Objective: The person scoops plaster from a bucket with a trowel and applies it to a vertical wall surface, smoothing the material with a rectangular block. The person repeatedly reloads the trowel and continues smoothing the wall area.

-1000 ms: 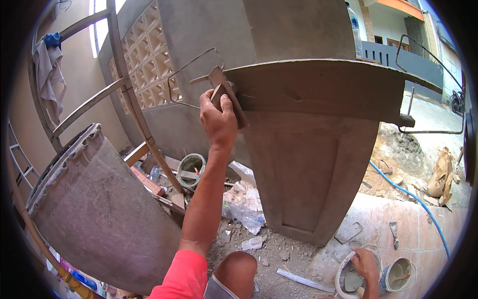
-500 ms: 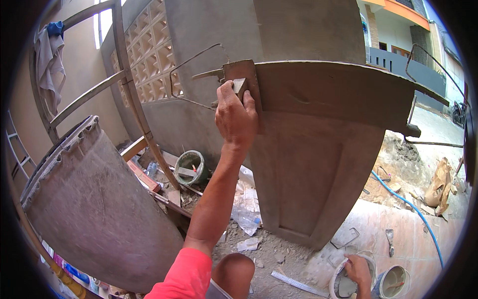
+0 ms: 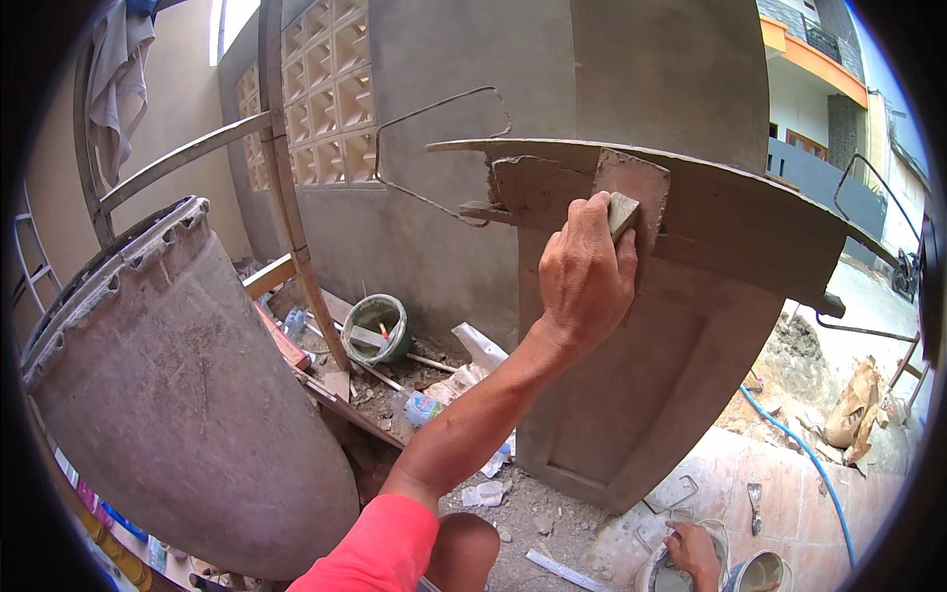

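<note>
My left hand [image 3: 590, 271] grips the block handle of a flat rectangular plastering float [image 3: 648, 184]. The float lies against a band of wet grey mortar [image 3: 750, 222] across the upper part of a plastered pillar [image 3: 641, 365]. Along the band's top runs a thin straight strip [image 3: 789, 180], with a bent steel rod clamp [image 3: 378, 148] at its left end. The mortar's left end is ragged. Low at the right, my right hand [image 3: 696, 553] is over a bucket [image 3: 727, 551] of grey mortar. Its fingers are curled; whatever they hold is hidden.
A large grey drum [image 3: 197, 395] and a wooden frame [image 3: 286, 178] stand at the left. Behind them is a green bucket [image 3: 395, 340] among rubble. A second pail [image 3: 764, 572], a scraper [image 3: 755, 503] and a blue hose [image 3: 804, 449] are at the right.
My left hand has moved the float rightward along the mortar band, away from its left end. The view has shifted slightly. My right hand stays at the bucket.
</note>
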{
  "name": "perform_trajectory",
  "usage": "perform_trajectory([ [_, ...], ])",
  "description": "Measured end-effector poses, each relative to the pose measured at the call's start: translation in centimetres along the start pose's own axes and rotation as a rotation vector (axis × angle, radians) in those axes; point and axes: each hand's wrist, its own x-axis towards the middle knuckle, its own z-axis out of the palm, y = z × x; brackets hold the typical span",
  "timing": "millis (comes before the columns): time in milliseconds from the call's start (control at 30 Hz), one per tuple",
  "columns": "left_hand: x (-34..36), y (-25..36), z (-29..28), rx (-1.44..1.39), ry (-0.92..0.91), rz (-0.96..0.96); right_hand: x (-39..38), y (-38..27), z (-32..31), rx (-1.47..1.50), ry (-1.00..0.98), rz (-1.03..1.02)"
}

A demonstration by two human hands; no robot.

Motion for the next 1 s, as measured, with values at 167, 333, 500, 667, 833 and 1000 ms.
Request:
perform_trajectory([
  [167, -0.9, -0.6, -2.9, -0.166, 0.027, 0.015, 0.2, -0.8, -0.1, 0.005, -0.001, -0.005],
  [333, 0.9, -8.4, -6.3, -0.338, 0.148, -0.269, -0.1, -0.8, -0.3, -0.028, -0.017, 0.017],
  [500, 2.5, -9.5, -5.9, -0.208, 0.114, -0.237, 0.0, 0.7, 0.9, 0.018, 0.013, -0.012],
  [667, 2.9, -8.2, -4.6, 0.010, 0.070, -0.136, 0.0, 1.1, 1.2, 0.012, 0.016, -0.020],
  [833, 2.1, -3.4, -1.9, 0.030, 0.024, -0.057, 0.1, 1.4, 1.0, 0.009, 0.003, 0.000],
  [1000, 0.6, 2.7, 0.0, -0.363, -0.143, -0.013, 0.1, -0.5, 0.6, 0.036, -0.003, 0.031],
])
